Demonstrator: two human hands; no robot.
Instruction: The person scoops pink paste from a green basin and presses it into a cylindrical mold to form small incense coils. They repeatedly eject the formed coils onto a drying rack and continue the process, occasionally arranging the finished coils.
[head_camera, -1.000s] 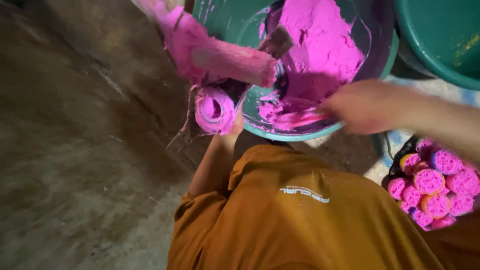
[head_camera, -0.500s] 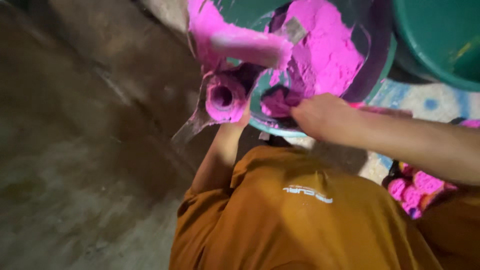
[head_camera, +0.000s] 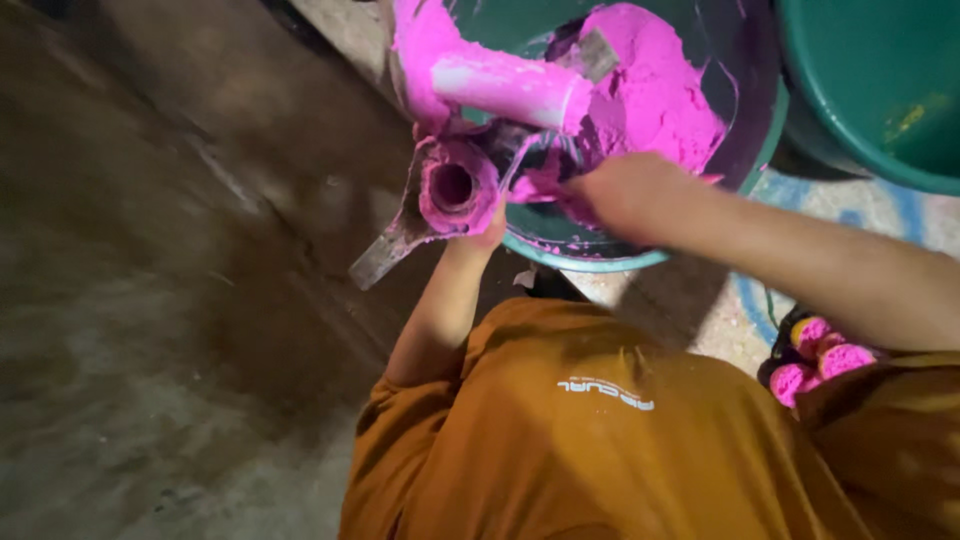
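**Tube held at the basin's rim, powder being gathered**

The concrete floor (head_camera: 150, 300) spread left of the basin. An orange shirt (head_camera: 600, 440) filled the view below it. The teal basin (head_camera: 590, 262) sat at top centre, and a second green tub (head_camera: 870, 90) stood just right of it. Pink powder (head_camera: 650, 90) was heaped inside the basin, toward its right wall. A powder-coated pipe (head_camera: 500, 80) lay across the basin's left side, its end against the heap.

The right hand (head_camera: 625, 190) was down inside the basin's near edge, back upward, fingers curled into loose powder. Whether they had closed on anything could not be told. The tube (head_camera: 455, 190), pink and hollow, was at the basin's left rim, its open mouth facing the camera. The left hand (head_camera: 485, 228) gripped it from beneath, mostly hidden behind it. A grey strip (head_camera: 385, 255) jutted down-left from the tube, outside the basin. A few filled pink rolls (head_camera: 820, 360) lay well right of the basin, below it.

The step in hand looked like loading the tube with powder. A next move would call for bringing powder to that mouth while the left hand kept the tube steady against the rim, so little spilled onto the floor.
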